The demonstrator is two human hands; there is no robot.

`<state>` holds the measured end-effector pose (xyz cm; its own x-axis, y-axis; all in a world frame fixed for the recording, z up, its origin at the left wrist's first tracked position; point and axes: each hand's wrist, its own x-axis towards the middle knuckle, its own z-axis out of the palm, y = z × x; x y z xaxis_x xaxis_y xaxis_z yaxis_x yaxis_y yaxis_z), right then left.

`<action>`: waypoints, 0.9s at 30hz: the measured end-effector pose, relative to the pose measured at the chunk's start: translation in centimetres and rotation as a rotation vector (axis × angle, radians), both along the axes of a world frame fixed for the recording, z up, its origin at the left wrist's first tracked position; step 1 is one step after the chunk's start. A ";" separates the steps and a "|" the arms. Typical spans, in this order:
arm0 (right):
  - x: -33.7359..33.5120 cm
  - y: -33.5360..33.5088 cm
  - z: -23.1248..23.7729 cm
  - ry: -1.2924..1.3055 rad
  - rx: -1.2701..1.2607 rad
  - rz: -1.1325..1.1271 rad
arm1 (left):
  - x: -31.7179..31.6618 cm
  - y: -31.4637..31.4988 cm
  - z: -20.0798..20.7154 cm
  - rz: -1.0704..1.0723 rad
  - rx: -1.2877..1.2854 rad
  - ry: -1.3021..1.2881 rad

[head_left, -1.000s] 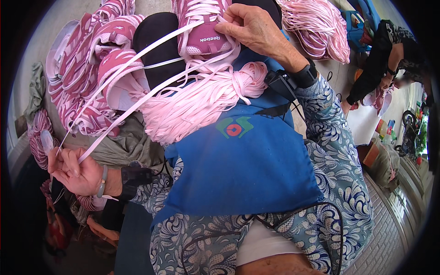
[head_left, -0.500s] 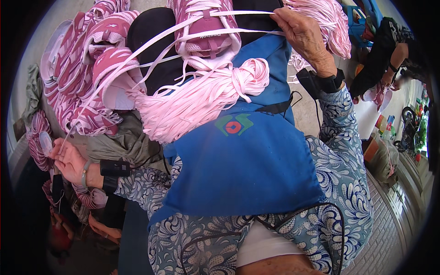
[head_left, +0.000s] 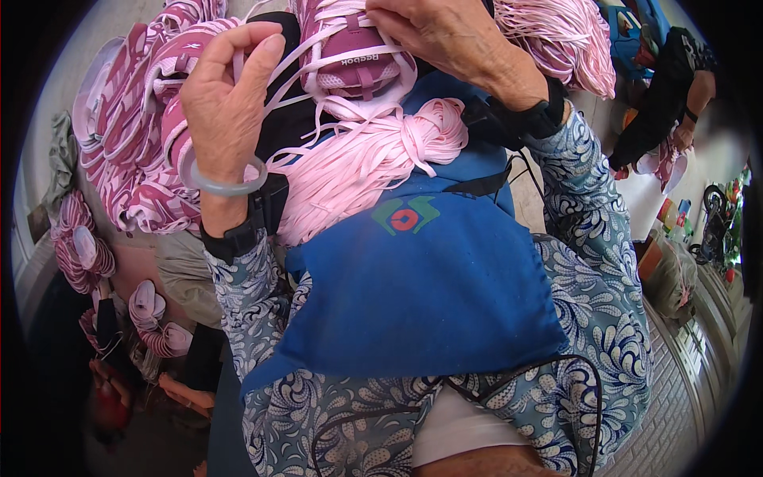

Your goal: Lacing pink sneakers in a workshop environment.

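pale floor, patterned grey paving

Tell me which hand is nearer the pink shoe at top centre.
Right. The right hand has its fingers at the right side of the pink shoe, contact unclear; the left hand is apart from it, off to its left.

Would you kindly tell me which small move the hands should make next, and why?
I would probably have the left hand take the loose lace and draw it snug, since a slack strand trails off the pink shoe toward that side, while the right hand is at the shoe's lacing.
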<state>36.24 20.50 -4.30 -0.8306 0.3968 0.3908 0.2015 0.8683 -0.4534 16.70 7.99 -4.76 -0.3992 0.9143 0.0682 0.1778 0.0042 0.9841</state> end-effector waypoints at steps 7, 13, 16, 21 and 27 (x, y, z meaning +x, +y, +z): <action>-0.9 -0.5 -0.4 -0.318 0.214 -0.086 | 1.5 2.4 -2.7 -0.120 -0.052 0.383; -3.0 -1.0 2.2 -0.595 0.280 -0.078 | 1.9 3.7 -3.3 -0.128 -0.018 0.446; -3.9 -0.7 1.9 -0.657 0.344 -0.035 | 1.7 3.9 -3.2 -0.127 0.102 0.690; -2.2 1.3 1.2 -0.694 0.171 -0.023 | 2.1 3.4 -3.2 -0.107 0.034 0.508; -0.7 3.0 -0.5 -0.291 -0.826 0.042 | 2.5 2.6 -2.3 -0.148 0.051 0.478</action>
<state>35.55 23.48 -4.84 -0.8729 0.4261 -0.2376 0.3822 0.2945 -0.8759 19.23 10.54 -7.08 -0.1785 0.9495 0.2582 0.6041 -0.1013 0.7904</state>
